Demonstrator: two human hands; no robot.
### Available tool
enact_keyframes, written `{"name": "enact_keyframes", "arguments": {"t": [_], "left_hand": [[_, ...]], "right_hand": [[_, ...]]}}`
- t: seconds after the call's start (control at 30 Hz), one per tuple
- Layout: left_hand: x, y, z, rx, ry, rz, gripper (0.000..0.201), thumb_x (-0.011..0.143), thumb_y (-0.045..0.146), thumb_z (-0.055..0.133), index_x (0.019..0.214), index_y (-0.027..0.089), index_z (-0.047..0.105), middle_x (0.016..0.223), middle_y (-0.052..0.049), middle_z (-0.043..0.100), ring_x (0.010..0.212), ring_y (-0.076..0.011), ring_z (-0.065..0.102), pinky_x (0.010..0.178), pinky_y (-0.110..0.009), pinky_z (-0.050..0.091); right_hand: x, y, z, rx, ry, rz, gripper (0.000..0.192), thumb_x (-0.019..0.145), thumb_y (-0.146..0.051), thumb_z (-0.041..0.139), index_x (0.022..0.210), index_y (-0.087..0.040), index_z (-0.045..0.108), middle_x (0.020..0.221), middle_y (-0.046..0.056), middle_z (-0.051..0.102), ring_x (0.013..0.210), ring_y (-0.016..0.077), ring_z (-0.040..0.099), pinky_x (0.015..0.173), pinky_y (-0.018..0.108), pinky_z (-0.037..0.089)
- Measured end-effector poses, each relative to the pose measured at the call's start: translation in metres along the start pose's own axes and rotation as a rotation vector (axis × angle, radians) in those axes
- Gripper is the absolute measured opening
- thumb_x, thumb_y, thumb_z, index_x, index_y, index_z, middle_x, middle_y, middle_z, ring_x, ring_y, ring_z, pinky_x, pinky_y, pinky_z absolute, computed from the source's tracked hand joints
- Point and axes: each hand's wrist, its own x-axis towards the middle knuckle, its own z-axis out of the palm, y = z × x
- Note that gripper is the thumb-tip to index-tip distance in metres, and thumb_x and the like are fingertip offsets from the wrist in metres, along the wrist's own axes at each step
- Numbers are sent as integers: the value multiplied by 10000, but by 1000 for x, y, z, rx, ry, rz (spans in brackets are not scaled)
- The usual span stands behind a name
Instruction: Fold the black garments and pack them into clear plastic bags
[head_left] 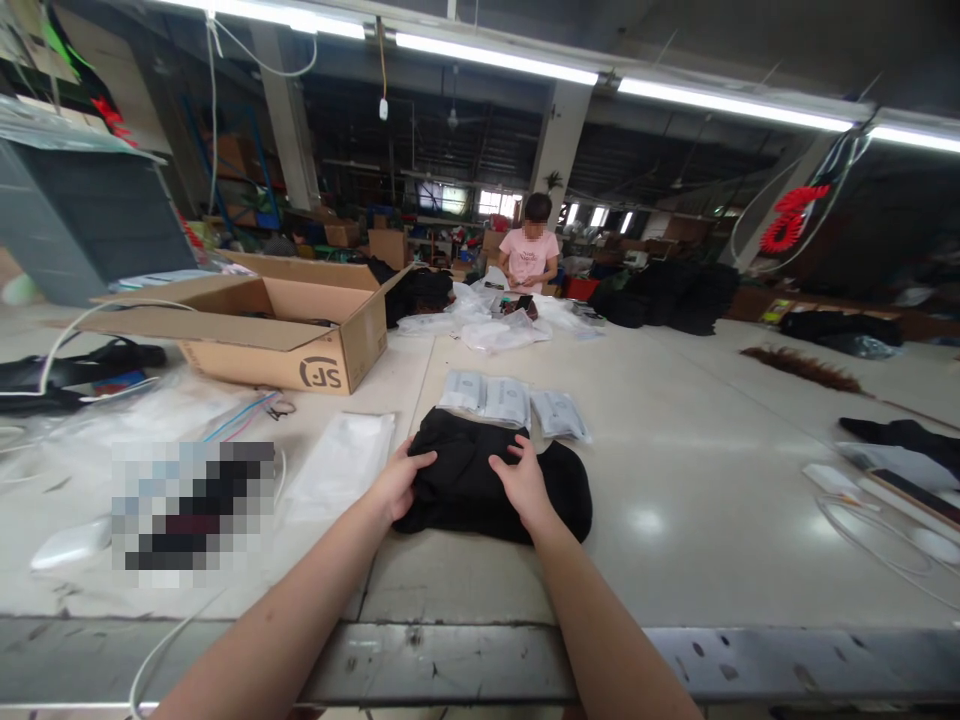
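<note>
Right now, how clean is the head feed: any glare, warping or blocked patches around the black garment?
Head view: wide-angle warp bows the ceiling tube lights and table edge; a soft glare spot sits on the table right of the black garment; both hands, left hand and right hand, are sharp; a pixelated patch masks items to the left.

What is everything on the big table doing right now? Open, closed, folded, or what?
black garment: bunched up, flat on the table, under both hands
left hand: pressing the garment's left edge
right hand: resting on top of the garment
cardboard box: flaps open
three small packets: sealed, lying in a row
</note>
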Motion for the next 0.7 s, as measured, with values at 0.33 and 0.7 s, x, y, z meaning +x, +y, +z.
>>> {"name": "enact_keyframes", "arguments": {"t": [0.33, 0.7], "left_hand": [[-14, 10, 10, 95, -117, 6, 539, 763, 370, 757, 1260, 258, 581, 1106, -60, 724, 879, -206, 712, 623, -256, 558], [-3, 7, 11, 109, -106, 210, 663, 738, 273, 788, 1339, 303, 510, 1185, -44, 696, 997, -214, 698, 844, -314, 573]], "right_hand": [[-39, -23, 14, -488, -345, -585, 480, 792, -430, 747, 1250, -327, 648, 1437, 85, 535, 1314, 371, 420, 1097, 604, 290], [-9, -20, -11, 115, 369, -210, 368, 884, -406, 468, 1172, -203, 579, 1141, 105, 645, 1080, 273, 600, 998, 427, 445]]}}
